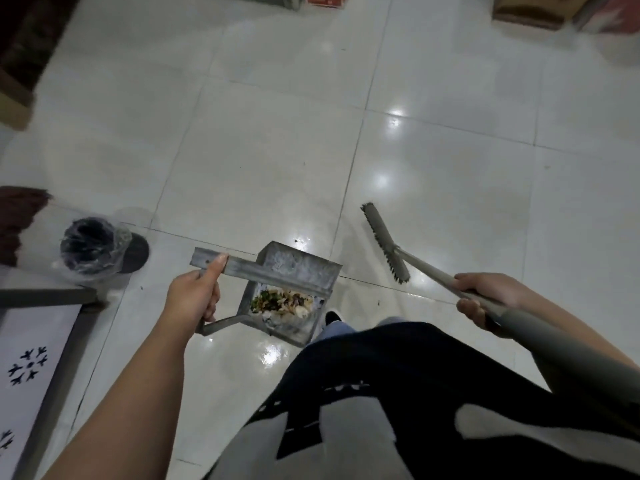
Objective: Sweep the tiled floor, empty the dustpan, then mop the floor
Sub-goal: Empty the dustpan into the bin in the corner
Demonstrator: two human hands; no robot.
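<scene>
My left hand (194, 294) grips the metal handle of a grey metal dustpan (298, 268), held above the white tiled floor (277, 150). Swept scraps (282, 301) of green and pale litter lie inside the pan. My right hand (485, 296) holds the grey handle of a broom (384, 242), whose flat brush head hangs just above the tiles to the right of the pan. A black bin (91, 245) lined with clear plastic stands on the floor to the left of the dustpan.
A dark red mop head (19, 216) lies at the far left. A white patterned panel with a grey frame (31, 358) fills the lower left. Cardboard boxes (533, 8) line the top right, and dark furniture (20, 57) the top left. My shoe (332, 318) shows below the pan.
</scene>
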